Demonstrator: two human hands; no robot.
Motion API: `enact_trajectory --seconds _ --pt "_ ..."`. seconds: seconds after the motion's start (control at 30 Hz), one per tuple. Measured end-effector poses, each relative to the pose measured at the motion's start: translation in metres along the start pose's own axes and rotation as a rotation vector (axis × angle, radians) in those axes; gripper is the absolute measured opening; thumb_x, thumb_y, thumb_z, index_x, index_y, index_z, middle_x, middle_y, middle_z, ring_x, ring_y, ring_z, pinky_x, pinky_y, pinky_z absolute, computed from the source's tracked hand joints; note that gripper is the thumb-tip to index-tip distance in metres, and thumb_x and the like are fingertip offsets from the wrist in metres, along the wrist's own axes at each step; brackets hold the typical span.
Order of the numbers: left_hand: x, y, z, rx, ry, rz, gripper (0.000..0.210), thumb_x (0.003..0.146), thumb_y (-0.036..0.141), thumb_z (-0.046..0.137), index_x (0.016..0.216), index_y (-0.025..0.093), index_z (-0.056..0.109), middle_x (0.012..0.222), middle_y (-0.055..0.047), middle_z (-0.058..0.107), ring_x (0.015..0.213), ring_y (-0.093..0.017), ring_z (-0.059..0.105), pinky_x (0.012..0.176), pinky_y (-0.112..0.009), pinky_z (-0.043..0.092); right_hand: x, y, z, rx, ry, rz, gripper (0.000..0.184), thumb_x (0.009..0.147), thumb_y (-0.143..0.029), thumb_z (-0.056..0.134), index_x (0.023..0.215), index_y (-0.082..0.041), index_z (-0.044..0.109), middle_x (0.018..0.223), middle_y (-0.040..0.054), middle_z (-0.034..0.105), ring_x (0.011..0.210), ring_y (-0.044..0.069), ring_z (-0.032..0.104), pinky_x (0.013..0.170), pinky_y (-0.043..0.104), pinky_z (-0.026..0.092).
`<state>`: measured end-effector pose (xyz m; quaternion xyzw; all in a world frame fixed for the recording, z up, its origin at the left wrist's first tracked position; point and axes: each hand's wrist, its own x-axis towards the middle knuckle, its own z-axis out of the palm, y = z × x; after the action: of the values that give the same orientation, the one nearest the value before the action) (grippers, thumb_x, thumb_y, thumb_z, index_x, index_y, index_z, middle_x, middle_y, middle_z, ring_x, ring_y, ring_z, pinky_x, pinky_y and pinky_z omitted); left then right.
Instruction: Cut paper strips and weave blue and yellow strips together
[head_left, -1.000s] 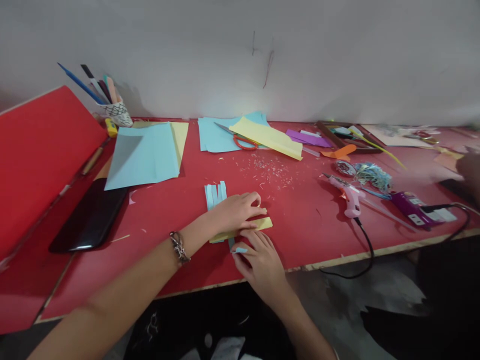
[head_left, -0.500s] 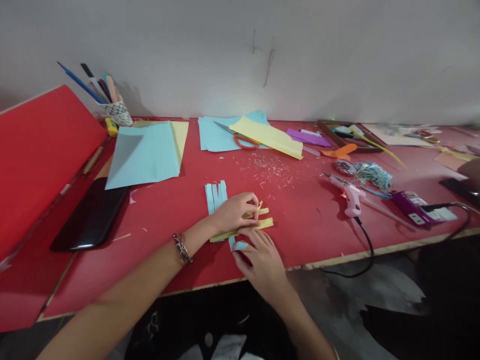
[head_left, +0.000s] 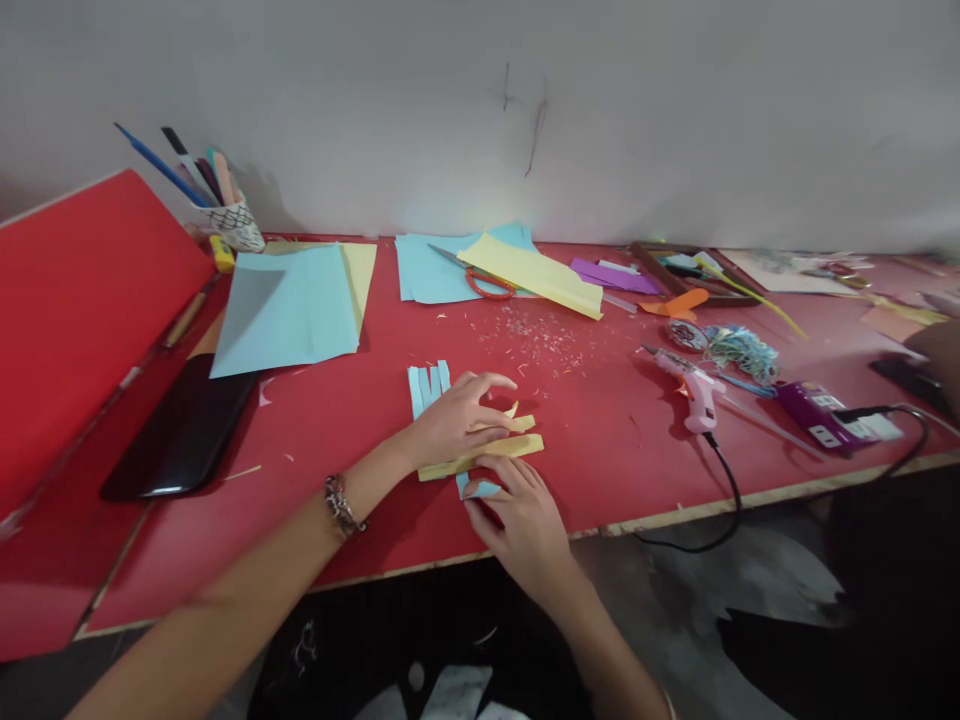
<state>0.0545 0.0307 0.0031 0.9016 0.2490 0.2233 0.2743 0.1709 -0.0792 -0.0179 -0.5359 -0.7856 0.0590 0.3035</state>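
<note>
My left hand (head_left: 455,422) lies over crossed paper strips, its fingers now apart. Light blue strips (head_left: 429,388) stick out beyond it toward the wall, side by side. Yellow strips (head_left: 517,444) run crosswise under the hand, their ends pointing right. Close by, my right hand (head_left: 525,515) has a light blue paper strip (head_left: 482,489) between thumb and fingers at the near edge of the strips. Its fingertips are beside the nearest yellow strip. How the strips cross beneath my left palm is hidden.
Scissors (head_left: 490,285) and paper sheets (head_left: 420,268) lie by the wall. On the right are a pink glue gun (head_left: 701,395) with its cord and a purple power strip (head_left: 814,415). A black phone (head_left: 184,425) lies left. Another person's arm (head_left: 937,350) shows far right.
The fingers of my left hand have spread from a closed pinch, and the hand has shifted slightly left. My right hand stays nearly in place with the blue strip.
</note>
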Motion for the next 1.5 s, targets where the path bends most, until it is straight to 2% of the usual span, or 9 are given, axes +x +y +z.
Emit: enact_trajectory --seconds 0.13,0.3,0.43,0.63,0.8,0.97,1.1,1.2,1.5 --pt "-0.015 0.004 -0.011 -0.12 0.012 -0.072 0.022 0.083 0.028 0.044 0.086 0.026 0.066 0.111 -0.003 0.049 0.104 -0.016 0.042 0.092 -0.035 0.035 0.0 0.0 -0.001 0.028 -0.013 0.0 0.014 0.076 -0.012 0.05 0.078 -0.021 0.061 0.091 0.0041 0.06 0.083 0.017 0.054 0.074 0.031 0.045" --pt "-0.036 0.003 -0.021 -0.43 0.016 -0.213 0.021 0.082 0.026 0.042 0.085 0.021 0.063 0.103 -0.006 0.053 0.094 -0.015 0.052 0.078 -0.029 0.044 0.001 0.001 -0.005 0.114 0.043 -0.003 0.013 0.078 -0.015 0.05 0.075 -0.019 0.061 0.093 0.0071 0.056 0.088 0.017 0.053 0.075 0.03 0.046" --pt "-0.049 0.005 -0.025 -0.569 0.084 -0.301 0.021 0.08 0.023 0.039 0.073 0.019 0.059 0.1 -0.006 0.057 0.092 -0.016 0.054 0.078 -0.03 0.044 0.006 0.002 -0.009 0.148 0.061 -0.001 0.013 0.079 -0.018 0.051 0.074 -0.02 0.062 0.092 0.0065 0.055 0.091 0.018 0.053 0.077 0.032 0.045" --pt "-0.055 0.007 -0.025 -0.614 0.136 -0.378 0.02 0.075 0.021 0.032 0.06 0.019 0.045 0.088 -0.006 0.06 0.08 -0.016 0.056 0.071 -0.03 0.044 0.019 0.003 -0.015 0.173 -0.008 0.031 0.01 0.079 -0.02 0.051 0.077 -0.021 0.06 0.094 0.0053 0.058 0.091 0.018 0.054 0.079 0.035 0.041" --pt "-0.056 0.002 -0.023 -0.78 0.14 -0.372 0.016 0.071 0.023 0.04 0.057 0.017 0.045 0.076 -0.002 0.054 0.074 -0.015 0.052 0.073 -0.029 0.041 0.025 0.005 -0.013 0.16 -0.081 0.005 0.013 0.08 -0.018 0.045 0.085 -0.022 0.057 0.106 0.0049 0.06 0.102 0.02 0.051 0.087 0.037 0.034" --pt "-0.054 0.002 -0.023 -0.777 0.062 -0.343 0.016 0.072 0.024 0.041 0.06 0.017 0.05 0.07 0.0 0.052 0.072 -0.014 0.05 0.073 -0.028 0.039 0.026 0.004 -0.013 0.111 -0.115 0.056 0.016 0.081 -0.015 0.042 0.084 -0.022 0.056 0.102 0.0031 0.062 0.101 0.019 0.052 0.093 0.038 0.023" --pt "-0.053 0.004 -0.02 -0.712 0.028 -0.314 0.014 0.071 0.023 0.041 0.062 0.017 0.049 0.067 0.002 0.049 0.067 -0.012 0.048 0.068 -0.026 0.04 0.032 0.003 -0.015 0.137 -0.173 0.05 0.012 0.08 -0.016 0.045 0.079 -0.021 0.056 0.099 0.0018 0.063 0.095 0.018 0.054 0.082 0.034 0.027" --pt "-0.053 0.004 -0.018 -0.637 0.01 -0.285 0.014 0.071 0.021 0.039 0.062 0.017 0.049 0.067 0.003 0.048 0.065 -0.011 0.047 0.065 -0.025 0.039 0.037 0.003 -0.014 0.139 -0.203 0.105 0.01 0.079 -0.016 0.048 0.075 -0.021 0.057 0.096 0.0012 0.062 0.089 0.017 0.055 0.076 0.032 0.028" --pt "-0.056 0.003 -0.021 -0.583 0.095 -0.354 0.017 0.072 0.023 0.035 0.061 0.018 0.047 0.068 0.002 0.05 0.068 -0.012 0.048 0.065 -0.025 0.039 0.041 0.003 -0.002 0.131 -0.142 0.231 0.007 0.074 -0.016 0.053 0.068 -0.019 0.054 0.083 0.0011 0.06 0.082 0.017 0.054 0.07 0.029 0.029"
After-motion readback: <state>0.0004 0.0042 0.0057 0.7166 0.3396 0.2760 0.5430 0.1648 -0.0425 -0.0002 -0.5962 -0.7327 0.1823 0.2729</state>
